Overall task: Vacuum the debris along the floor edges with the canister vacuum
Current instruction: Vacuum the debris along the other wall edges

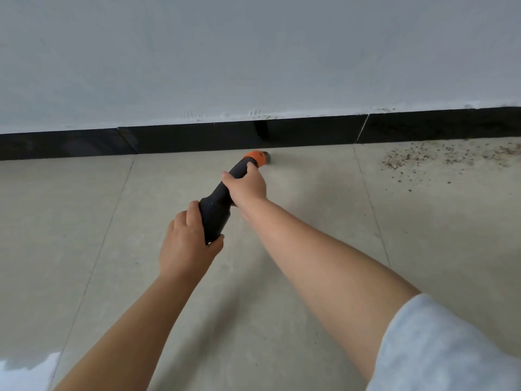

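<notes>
Nozzle [258, 158]: on the floor [310, 221], touching the black skirting [197, 139].
Debris [451, 156]: far right along that edge (nearer the right hand [248, 187]).
Hands: right hand and left hand [187, 244] grip the wand [220, 204].

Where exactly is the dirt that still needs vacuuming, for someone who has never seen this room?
Find the black baseboard at the foot of the pale wall and follow it to the right. Past the thin white joint, on the beige floor tile against it, lies the debris: a scatter of small brown specks, unlike the clean tiles around the orange-tipped nozzle.
</notes>
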Demonstrator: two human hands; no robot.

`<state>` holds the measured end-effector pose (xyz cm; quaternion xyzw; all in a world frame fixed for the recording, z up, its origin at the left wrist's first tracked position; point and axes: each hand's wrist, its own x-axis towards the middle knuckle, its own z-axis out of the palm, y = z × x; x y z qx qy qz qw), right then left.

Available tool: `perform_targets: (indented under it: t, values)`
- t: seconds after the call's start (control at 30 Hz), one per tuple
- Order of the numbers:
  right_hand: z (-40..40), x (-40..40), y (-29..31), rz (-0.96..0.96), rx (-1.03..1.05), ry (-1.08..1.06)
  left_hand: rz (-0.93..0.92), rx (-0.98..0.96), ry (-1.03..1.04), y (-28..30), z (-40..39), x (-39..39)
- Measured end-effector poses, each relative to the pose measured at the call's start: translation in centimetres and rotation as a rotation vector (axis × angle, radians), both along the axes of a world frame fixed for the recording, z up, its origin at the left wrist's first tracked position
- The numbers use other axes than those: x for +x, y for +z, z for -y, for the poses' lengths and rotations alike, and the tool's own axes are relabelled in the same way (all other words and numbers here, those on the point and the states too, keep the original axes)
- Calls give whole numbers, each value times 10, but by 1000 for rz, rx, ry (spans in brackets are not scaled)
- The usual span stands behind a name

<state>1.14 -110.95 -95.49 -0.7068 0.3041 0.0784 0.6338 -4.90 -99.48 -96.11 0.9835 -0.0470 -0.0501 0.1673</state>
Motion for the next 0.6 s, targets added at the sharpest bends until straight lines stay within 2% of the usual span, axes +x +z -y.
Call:
perform_targets:
  t: [0.43, 0.6]
  values:
    - [111, -9, -14, -42, -39, -285, -95, -34, -258, -14, 105, 11]
    - [117, -19, -13, -57, -34, -314, -65, -46, -286, -13, 105, 1]
